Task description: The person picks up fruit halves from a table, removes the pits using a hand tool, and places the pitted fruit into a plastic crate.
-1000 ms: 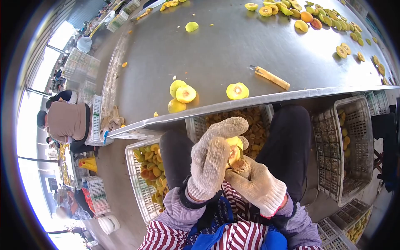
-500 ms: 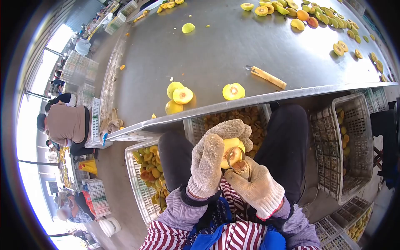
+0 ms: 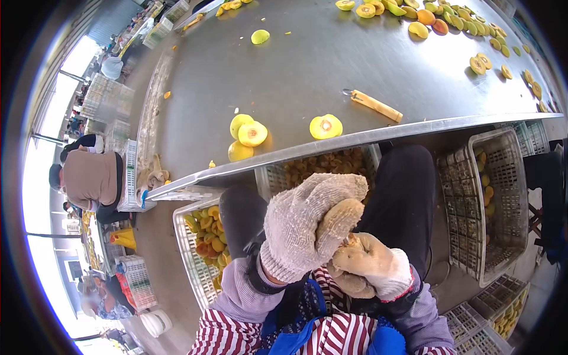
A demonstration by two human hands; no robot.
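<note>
My left hand [image 3: 310, 222], in a knitted glove, is turned with its back towards me and its fingers curled over. It hides the yellow peach half that showed in it a moment ago. Close against it, my right hand [image 3: 370, 263], also gloved, is closed on a pitting tool with a curved loop blade; the tool is now almost wholly hidden. On the table edge beyond lie a cut peach half [image 3: 326, 126] and a small group of peach pieces [image 3: 252, 134]. A second pitting tool with a wooden handle [image 3: 376, 106] rests to their right.
The metal table [image 3: 284, 71] has its edge just beyond my knees. More peach halves [image 3: 461, 21] lie at its far right. A crate of peaches [image 3: 192, 260] stands at my left, a crate of pieces [image 3: 269, 180] under the table, another crate [image 3: 488, 236] at right. A person [image 3: 92, 177] sits far left.
My left hand has rolled over, so the peach half and loop blade have gone from sight. My right hand has turned beneath it. The whole view has shifted slightly.
</note>
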